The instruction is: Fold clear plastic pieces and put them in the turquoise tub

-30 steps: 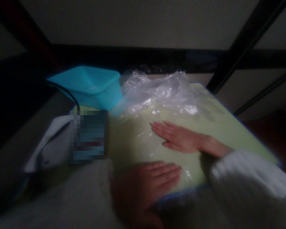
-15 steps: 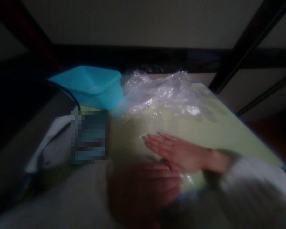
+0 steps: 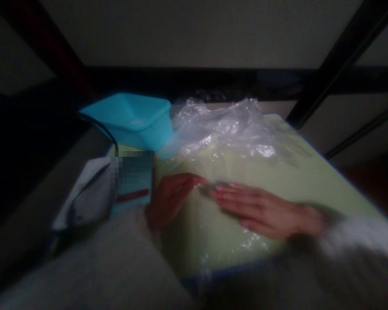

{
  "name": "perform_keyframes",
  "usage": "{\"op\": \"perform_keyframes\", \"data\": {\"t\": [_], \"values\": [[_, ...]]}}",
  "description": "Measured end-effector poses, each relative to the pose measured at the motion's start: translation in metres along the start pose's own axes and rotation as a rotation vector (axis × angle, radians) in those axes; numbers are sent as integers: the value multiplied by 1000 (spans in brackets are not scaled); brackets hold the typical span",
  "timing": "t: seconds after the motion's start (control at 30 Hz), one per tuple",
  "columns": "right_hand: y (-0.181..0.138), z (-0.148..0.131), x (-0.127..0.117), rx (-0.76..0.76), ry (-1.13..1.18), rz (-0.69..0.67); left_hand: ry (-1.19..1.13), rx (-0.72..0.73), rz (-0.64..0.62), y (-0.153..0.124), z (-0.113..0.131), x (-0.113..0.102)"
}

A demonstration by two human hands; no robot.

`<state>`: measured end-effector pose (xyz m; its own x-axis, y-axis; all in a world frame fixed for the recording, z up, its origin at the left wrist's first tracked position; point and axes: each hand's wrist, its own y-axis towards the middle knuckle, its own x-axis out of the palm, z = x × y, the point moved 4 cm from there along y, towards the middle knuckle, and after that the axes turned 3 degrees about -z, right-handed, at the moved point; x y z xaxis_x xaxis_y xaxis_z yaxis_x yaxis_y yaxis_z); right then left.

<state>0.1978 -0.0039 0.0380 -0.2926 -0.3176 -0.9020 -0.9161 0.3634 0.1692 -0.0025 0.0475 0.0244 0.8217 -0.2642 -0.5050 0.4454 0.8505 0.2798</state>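
Clear plastic film (image 3: 226, 247), apparently a bag, lies on the yellow-green tabletop under and between my hands. My left hand (image 3: 173, 200) is at its left side, with thumb and fingertips brought together in a pinch on the film. Flat on the film to the right lies my right hand (image 3: 265, 211), its fingers stretched out and pointing left. The fingertips of both hands are close together. Farther back, more crumpled clear plastic (image 3: 226, 125) is heaped up; whether it joins the film in front I cannot tell.
A turquoise plastic bin (image 3: 142, 122) stands at the back left. Before it sits a flat device (image 3: 136, 185) with a red strip, partly pixelated, and a black cable (image 3: 101, 125) beside it. Something white (image 3: 90, 189) lies left of that. The table (image 3: 310, 185) has a blue edge.
My left hand has moved away from me, from the near edge to the film by my right fingertips, and its fingers have drawn together. My right hand has shifted slightly right.
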Motion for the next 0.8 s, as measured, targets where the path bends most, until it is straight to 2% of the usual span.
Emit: {"op": "perform_keyframes", "data": {"t": [0.07,0.23,0.33,0.5,0.67,0.8], "values": [[-17,2,-10,65,10,38,-144,-83,-43,0,-4,1],[-48,-20,5,52,-43,-146,-436,-193,-273,-2,-5,11],[-48,-32,17,84,-132,-171,-415,-191,-382,-4,-5,17],[-36,-38,18,73,-144,-154,-340,-169,-449,-4,-9,23],[-29,-31,4,110,23,-143,-374,-208,-453,-3,-12,25],[-22,-6,-14,273,379,-97,-446,-253,-451,-3,-15,26]]}}
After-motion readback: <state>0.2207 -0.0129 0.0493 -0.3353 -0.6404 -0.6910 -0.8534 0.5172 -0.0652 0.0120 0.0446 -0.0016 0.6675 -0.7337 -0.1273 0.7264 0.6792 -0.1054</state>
